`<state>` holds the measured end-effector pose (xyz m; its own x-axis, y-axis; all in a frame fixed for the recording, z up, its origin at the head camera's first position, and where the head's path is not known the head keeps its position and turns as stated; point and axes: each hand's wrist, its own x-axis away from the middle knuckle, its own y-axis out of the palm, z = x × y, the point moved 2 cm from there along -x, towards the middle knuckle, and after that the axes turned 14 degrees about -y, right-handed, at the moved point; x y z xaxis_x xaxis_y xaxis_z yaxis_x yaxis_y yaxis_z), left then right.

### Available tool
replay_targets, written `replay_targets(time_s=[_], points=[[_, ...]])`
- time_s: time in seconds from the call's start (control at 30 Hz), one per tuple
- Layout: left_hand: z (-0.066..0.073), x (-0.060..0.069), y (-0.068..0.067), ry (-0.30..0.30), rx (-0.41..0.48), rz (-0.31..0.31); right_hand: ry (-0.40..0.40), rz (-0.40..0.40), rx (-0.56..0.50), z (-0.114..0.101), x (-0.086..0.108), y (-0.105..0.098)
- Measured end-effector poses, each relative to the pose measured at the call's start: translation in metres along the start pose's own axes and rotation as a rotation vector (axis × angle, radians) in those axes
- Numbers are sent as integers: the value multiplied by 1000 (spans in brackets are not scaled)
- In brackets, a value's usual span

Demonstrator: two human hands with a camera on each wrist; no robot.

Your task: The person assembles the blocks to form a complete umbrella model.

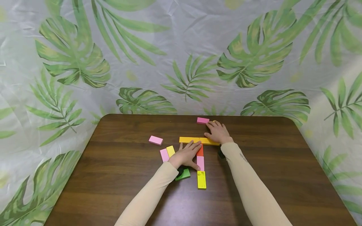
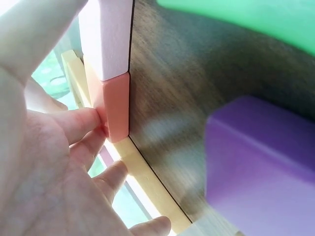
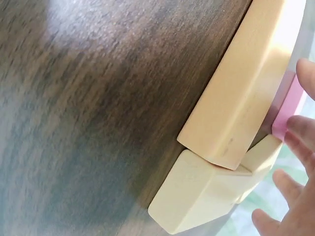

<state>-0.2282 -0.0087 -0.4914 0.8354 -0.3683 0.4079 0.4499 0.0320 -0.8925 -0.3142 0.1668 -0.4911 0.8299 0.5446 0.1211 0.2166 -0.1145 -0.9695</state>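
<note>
With fingers spread, my left hand [image 1: 186, 155] rests over a line of blocks; in the left wrist view its fingertips touch the red block [image 2: 118, 108] and lie at the orange row [image 2: 150, 184]. Below the red block come a pink block [image 1: 200, 163] and a yellow block [image 1: 201, 180]. My right hand [image 1: 218, 132] reaches past the orange blocks [image 1: 189, 140], its fingertips at the far pink block [image 1: 202, 120]. Pale yellow blocks [image 3: 197, 196] sit by the orange row's end in the right wrist view, mostly hidden by the hand in the head view.
Left of the line lie a pink block [image 1: 156, 140], another pink block [image 1: 164, 155] beside a yellow one [image 1: 171, 151], and a green block [image 1: 183, 174]. A purple block [image 2: 261, 167] shows in the left wrist view. Leaf-patterned cloth hangs behind the brown table [image 1: 113, 188].
</note>
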Motion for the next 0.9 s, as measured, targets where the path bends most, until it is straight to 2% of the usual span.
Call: replay_targets(time_s=[0.47,0.9], points=[[-1,-2,1,4,-10,-1,37,10,-38,4,-2,5],[-1,-2,3,4,5,-11,34,95,-99,11,10,7]])
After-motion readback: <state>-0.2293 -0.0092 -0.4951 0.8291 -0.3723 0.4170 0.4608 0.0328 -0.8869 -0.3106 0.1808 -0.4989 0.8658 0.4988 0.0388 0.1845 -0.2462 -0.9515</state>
